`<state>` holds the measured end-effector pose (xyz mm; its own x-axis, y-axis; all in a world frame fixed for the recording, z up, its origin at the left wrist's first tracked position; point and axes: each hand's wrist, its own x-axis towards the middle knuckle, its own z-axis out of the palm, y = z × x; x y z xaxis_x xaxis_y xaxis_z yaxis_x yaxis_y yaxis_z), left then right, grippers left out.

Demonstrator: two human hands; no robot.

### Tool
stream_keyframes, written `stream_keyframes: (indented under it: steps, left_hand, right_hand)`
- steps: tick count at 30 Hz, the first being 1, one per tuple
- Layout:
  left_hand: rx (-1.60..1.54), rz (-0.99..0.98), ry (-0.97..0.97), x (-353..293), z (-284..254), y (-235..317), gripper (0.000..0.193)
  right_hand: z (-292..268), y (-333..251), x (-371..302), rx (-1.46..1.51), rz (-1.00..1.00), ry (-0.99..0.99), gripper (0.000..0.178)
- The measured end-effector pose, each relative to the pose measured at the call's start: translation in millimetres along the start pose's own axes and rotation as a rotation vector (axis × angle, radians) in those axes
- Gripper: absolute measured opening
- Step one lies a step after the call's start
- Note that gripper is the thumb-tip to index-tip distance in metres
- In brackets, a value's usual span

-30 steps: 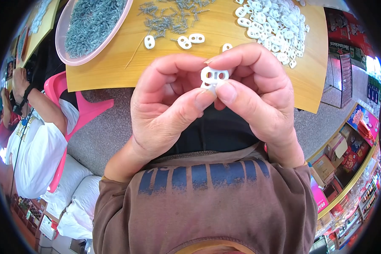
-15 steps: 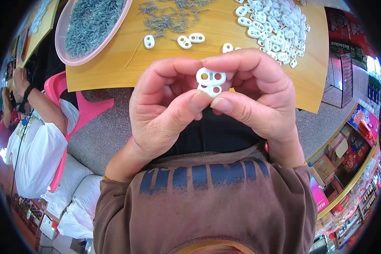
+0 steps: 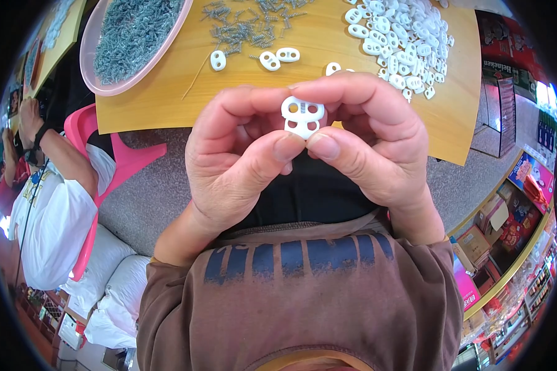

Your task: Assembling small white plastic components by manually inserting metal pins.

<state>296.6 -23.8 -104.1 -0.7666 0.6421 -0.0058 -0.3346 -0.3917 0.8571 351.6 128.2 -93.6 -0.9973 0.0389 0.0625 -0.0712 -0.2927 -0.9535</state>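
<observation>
My left hand (image 3: 235,145) and my right hand (image 3: 374,142) meet over my lap, just off the table's near edge. Thumbs below and index fingers above, both pinch a white plastic cord lock (image 3: 316,112). Its upper part has two round holes, with a small grey spring (image 3: 303,107) showing between them. A second white two-holed piece (image 3: 301,127) sits directly beneath, its lower edge against my thumbs. My other fingers curl behind, partly hidden.
The wooden table (image 3: 148,111) bears a pink basin (image 3: 88,68) full of springs, a scatter of loose springs (image 3: 244,31), several stray white pieces (image 3: 269,60), a thin stick (image 3: 195,77) and a white heap (image 3: 408,37). Another person (image 3: 56,204) sits at left by a pink chair (image 3: 136,157).
The lower white piece has straightened and lined up under the upper part, its two holes now both showing. My hands have shifted slightly left.
</observation>
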Motion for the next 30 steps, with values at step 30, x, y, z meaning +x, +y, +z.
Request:
stream_keyframes:
  steps: [30]
  left_hand:
    - [0.017, 0.126, -0.063, -3.3, -4.1, -2.1, 0.02]
  right_hand:
    - [12.9, 18.9, -2.4, -0.018, -0.208, -0.066, 0.025]
